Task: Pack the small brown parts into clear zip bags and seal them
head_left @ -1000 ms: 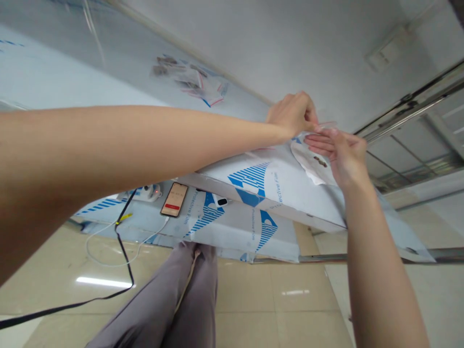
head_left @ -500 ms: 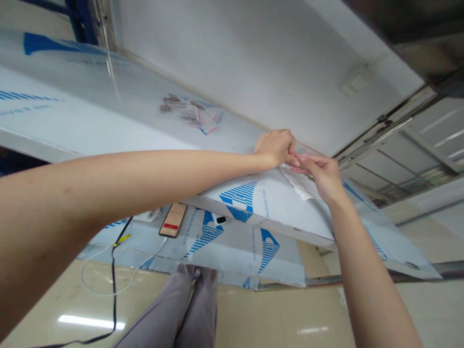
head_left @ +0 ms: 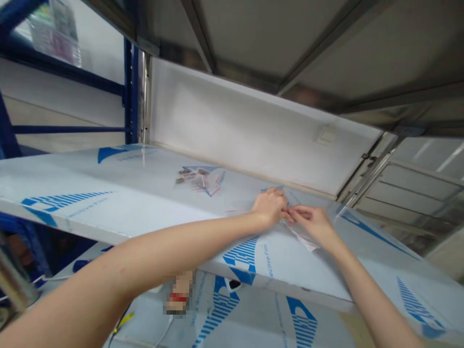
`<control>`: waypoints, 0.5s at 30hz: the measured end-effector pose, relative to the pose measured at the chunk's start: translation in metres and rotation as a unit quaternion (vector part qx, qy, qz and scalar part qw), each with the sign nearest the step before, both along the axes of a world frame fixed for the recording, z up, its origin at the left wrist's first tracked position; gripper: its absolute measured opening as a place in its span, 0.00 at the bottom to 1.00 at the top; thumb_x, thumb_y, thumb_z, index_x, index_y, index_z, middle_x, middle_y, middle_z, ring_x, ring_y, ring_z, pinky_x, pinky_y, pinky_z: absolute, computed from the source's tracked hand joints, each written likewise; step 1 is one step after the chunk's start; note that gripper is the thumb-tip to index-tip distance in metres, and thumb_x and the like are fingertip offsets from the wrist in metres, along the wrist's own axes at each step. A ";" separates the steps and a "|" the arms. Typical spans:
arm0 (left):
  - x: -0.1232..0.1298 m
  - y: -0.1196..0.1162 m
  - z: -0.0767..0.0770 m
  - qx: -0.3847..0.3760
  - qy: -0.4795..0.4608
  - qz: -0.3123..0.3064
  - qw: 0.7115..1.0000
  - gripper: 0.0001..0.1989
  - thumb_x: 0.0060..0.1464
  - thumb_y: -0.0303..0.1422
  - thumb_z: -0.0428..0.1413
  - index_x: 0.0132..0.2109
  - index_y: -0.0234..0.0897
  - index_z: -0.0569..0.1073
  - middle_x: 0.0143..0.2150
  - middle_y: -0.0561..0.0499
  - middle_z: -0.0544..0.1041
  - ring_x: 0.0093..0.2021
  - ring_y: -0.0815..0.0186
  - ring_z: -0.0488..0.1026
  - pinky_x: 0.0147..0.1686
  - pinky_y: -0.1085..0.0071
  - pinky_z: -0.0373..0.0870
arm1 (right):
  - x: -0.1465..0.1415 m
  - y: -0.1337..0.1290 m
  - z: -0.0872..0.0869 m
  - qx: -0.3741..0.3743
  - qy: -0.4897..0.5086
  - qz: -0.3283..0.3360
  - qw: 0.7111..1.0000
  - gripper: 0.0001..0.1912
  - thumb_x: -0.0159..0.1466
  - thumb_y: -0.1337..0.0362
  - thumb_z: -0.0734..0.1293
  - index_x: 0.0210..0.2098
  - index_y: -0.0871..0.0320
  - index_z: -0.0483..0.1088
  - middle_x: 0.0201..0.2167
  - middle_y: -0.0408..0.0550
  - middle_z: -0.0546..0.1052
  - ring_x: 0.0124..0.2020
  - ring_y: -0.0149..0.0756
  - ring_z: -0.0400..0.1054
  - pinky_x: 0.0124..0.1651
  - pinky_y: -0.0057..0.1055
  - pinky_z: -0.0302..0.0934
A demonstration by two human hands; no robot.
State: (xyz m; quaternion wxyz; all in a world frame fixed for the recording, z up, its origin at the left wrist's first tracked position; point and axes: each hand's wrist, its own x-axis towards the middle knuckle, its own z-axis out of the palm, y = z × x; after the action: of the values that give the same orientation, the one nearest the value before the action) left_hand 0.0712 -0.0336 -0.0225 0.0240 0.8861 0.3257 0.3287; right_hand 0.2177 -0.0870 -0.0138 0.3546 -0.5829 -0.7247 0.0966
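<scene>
My left hand (head_left: 270, 208) and my right hand (head_left: 312, 223) meet above the film-covered shelf, fingertips pinched together. Between them is a thin, whitish, see-through plastic bag (head_left: 303, 240), hanging down below the right fingers onto the shelf surface. The pinched edge and anything inside the bag are hidden by my fingers. Further back to the left, small clear zip bags (head_left: 212, 181) with red and blue edge lines lie in a loose pile, with several brown pieces (head_left: 184, 171) in or on them.
The shelf (head_left: 145, 212) wears blue-printed protective film. A lower shelf (head_left: 268, 314) holds a pixelated phone-like object (head_left: 179, 292), a white cable (head_left: 165, 333) and a small white-and-black device (head_left: 233, 285). A metal shelf (head_left: 253, 43) hangs overhead; blue rack posts (head_left: 131, 92) stand left.
The view has tilted upward, bringing the overhead shelf and blue rack into sight. My hands stay pinched together at the bag, with only slight finger shifts.
</scene>
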 end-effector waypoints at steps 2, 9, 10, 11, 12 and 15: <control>0.000 0.001 0.000 -0.005 0.017 -0.015 1.000 0.11 0.49 0.42 0.58 0.31 0.38 0.73 0.38 0.48 0.76 0.46 0.59 0.69 0.38 0.69 0.65 | 0.003 0.002 -0.002 -0.008 -0.021 0.023 0.999 0.16 0.56 0.54 0.60 0.22 0.56 0.72 0.23 0.49 0.78 0.28 0.45 0.73 0.35 0.37 0.64; 0.002 0.003 -0.003 -0.032 0.006 -0.029 0.999 0.07 0.56 0.35 0.52 0.33 0.40 0.72 0.39 0.53 0.77 0.45 0.63 0.69 0.46 0.66 0.60 | 0.014 0.012 -0.009 -0.015 0.007 0.037 0.999 0.17 0.58 0.56 0.59 0.28 0.59 0.75 0.24 0.49 0.79 0.28 0.43 0.74 0.34 0.35 0.63; 0.002 0.003 -0.003 -0.044 0.005 -0.022 0.999 0.07 0.56 0.35 0.51 0.34 0.40 0.72 0.39 0.53 0.77 0.46 0.63 0.69 0.46 0.65 0.60 | 0.014 0.011 -0.008 -0.016 0.006 0.034 0.999 0.16 0.58 0.58 0.59 0.28 0.59 0.76 0.24 0.50 0.79 0.28 0.42 0.74 0.34 0.34 0.63; 0.003 0.002 -0.002 -0.052 0.007 -0.016 0.999 0.07 0.57 0.34 0.50 0.34 0.40 0.72 0.40 0.53 0.77 0.46 0.63 0.69 0.46 0.65 0.60 | 0.013 0.011 -0.008 -0.014 0.004 0.031 0.999 0.15 0.58 0.59 0.59 0.27 0.59 0.76 0.24 0.50 0.79 0.28 0.42 0.74 0.33 0.33 0.63; 0.003 0.001 -0.002 -0.051 0.012 -0.010 0.999 0.07 0.57 0.34 0.49 0.34 0.40 0.72 0.40 0.53 0.77 0.46 0.63 0.68 0.46 0.64 0.60 | 0.013 0.010 -0.007 -0.009 0.001 0.026 1.000 0.15 0.57 0.60 0.60 0.26 0.59 0.76 0.24 0.49 0.79 0.28 0.41 0.74 0.33 0.32 0.62; 0.004 -0.003 0.001 0.006 0.040 0.011 0.999 0.07 0.58 0.33 0.48 0.35 0.40 0.71 0.39 0.53 0.76 0.46 0.62 0.67 0.49 0.61 0.58 | 0.011 0.008 -0.004 0.013 0.005 0.019 1.000 0.14 0.57 0.62 0.60 0.24 0.58 0.75 0.22 0.48 0.78 0.26 0.38 0.73 0.31 0.30 0.62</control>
State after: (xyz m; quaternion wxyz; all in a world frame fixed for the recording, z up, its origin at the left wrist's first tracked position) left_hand 0.0751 -0.0363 -0.0215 0.0023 0.8953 0.3340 0.2948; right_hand 0.2284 -0.0791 -0.0178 0.3636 -0.5642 -0.7350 0.0966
